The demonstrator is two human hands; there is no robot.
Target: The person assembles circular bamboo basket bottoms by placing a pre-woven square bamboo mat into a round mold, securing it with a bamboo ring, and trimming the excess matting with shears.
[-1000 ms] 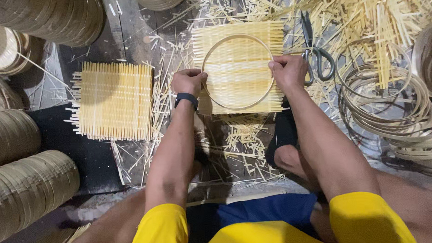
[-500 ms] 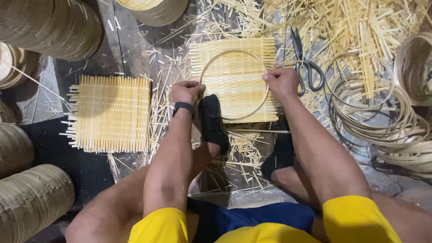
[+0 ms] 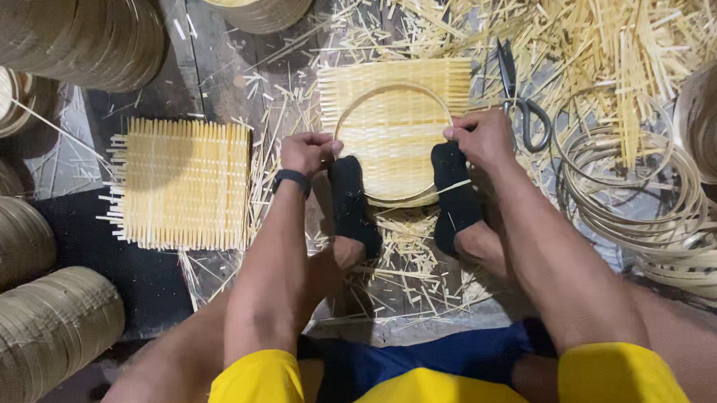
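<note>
A round hoop [image 3: 393,137] lies on a woven mat [image 3: 394,89], with one hand on each side. Another mat [image 3: 181,184] lies to the left. Scissors [image 3: 520,100] lie to the right, beside loose hoops [image 3: 636,192].

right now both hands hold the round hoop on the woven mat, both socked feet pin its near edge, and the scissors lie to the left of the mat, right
Not quite. The scissors lie to the right of the woven mat, as the head view shows. The rest stands: the left hand and right hand hold the round hoop on it, and both socked feet pin its near edge.
</note>
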